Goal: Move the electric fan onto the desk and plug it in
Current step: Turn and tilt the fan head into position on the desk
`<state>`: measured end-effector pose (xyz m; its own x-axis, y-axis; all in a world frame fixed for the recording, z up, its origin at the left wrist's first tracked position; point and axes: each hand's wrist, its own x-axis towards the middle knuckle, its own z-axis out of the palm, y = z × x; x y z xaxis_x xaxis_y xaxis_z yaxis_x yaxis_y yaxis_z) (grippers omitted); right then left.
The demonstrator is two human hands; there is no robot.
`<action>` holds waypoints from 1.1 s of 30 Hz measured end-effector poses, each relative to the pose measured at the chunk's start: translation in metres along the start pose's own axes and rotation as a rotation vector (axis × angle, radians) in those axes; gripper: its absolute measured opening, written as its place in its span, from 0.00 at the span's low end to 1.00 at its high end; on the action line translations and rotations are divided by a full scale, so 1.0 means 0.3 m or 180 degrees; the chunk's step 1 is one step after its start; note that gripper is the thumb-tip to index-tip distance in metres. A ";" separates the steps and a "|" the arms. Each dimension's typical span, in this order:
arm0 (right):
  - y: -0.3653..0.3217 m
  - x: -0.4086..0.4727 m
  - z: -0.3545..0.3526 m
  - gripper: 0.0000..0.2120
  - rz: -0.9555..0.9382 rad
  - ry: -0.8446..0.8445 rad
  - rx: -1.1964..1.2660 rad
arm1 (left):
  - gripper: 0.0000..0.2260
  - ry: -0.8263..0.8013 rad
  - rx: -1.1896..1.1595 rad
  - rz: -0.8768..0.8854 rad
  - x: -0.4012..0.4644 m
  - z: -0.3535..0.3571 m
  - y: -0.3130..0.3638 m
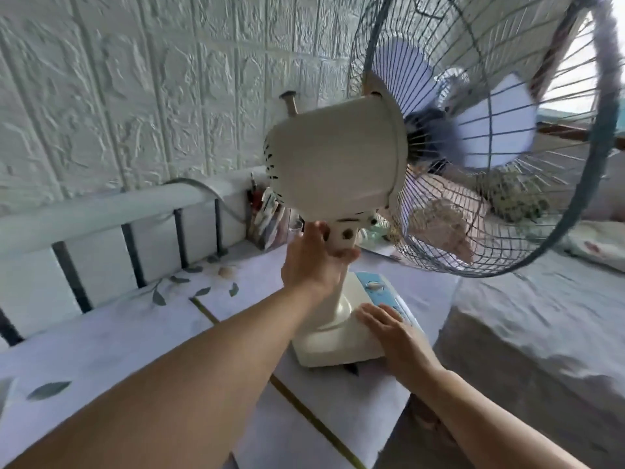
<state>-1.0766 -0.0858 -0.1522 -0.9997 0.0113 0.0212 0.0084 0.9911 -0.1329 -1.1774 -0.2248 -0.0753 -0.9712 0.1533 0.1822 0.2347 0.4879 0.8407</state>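
A cream electric fan point(334, 160) with pale blue blades and a wire cage stands on the desk point(111, 340), which has a white leaf-patterned cover. The fan faces right, away from me. My left hand point(314, 262) grips the fan's neck just under the motor housing. My right hand point(392, 333) lies flat with straight fingers on the fan's base point(334, 346), beside its blue control panel. The base sits near the desk's right edge. No plug or cord of the fan can be made out.
A white rail with dark bars point(128, 252) runs along the desk's back, against a textured white wall. A pen holder point(267, 214) stands behind the fan. A bed with grey bedding point(534, 326) lies to the right of the desk.
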 end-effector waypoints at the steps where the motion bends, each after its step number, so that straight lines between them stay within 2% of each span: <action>1: 0.026 0.006 -0.002 0.33 -0.0119 -0.0013 0.0011 | 0.26 0.0073 0.0101 -0.0021 -0.006 0.010 0.002; 6: 0.118 0.055 -0.017 0.36 -0.0604 0.0009 -0.0084 | 0.27 0.0657 0.0388 -0.0243 -0.044 0.070 0.014; 9: 0.151 0.087 -0.011 0.29 -0.0770 0.0259 -0.0213 | 0.27 0.0702 0.0397 -0.0327 -0.052 0.061 0.016; 11: 0.130 0.087 -0.019 0.27 -0.0697 0.0420 -0.0333 | 0.26 0.0474 0.0267 -0.0211 -0.046 0.035 0.007; 13: 0.095 0.077 -0.017 0.34 -0.0323 0.0221 -0.0293 | 0.21 0.0065 -0.0057 -0.0128 -0.042 -0.005 -0.002; 15: 0.028 0.043 -0.036 0.45 0.0874 -0.0499 0.0510 | 0.16 -0.0758 -0.0732 -0.0210 -0.050 -0.052 -0.001; 16: -0.016 0.032 -0.041 0.49 0.1256 -0.0652 0.0977 | 0.16 -0.1136 -0.1000 -0.0223 -0.051 -0.071 0.003; 18: -0.107 0.007 -0.015 0.57 0.1445 -0.0736 0.1380 | 0.17 -0.1502 -0.1150 -0.0289 -0.041 -0.092 0.019; 21: -0.186 0.003 0.058 0.62 0.1540 -0.0659 0.1322 | 0.14 -0.1697 -0.1091 -0.0462 -0.016 -0.104 0.043; 25: -0.192 0.047 0.078 0.59 0.1741 -0.0431 0.1293 | 0.13 -0.1818 -0.0966 -0.0480 -0.009 -0.112 0.046; 28: -0.166 0.050 0.083 0.49 0.1547 -0.0314 0.1292 | 0.11 -0.1718 -0.0973 -0.0429 -0.016 -0.112 0.045; 33: -0.080 0.044 0.056 0.45 0.1021 -0.0346 0.1034 | 0.09 -0.1104 -0.1065 -0.0538 -0.046 -0.064 0.037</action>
<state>-1.0903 -0.1117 -0.1654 -0.9445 0.2791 -0.1731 0.3271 0.8468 -0.4194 -1.1623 -0.2379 -0.0585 -0.9107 0.4000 -0.1027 -0.0052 0.2375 0.9714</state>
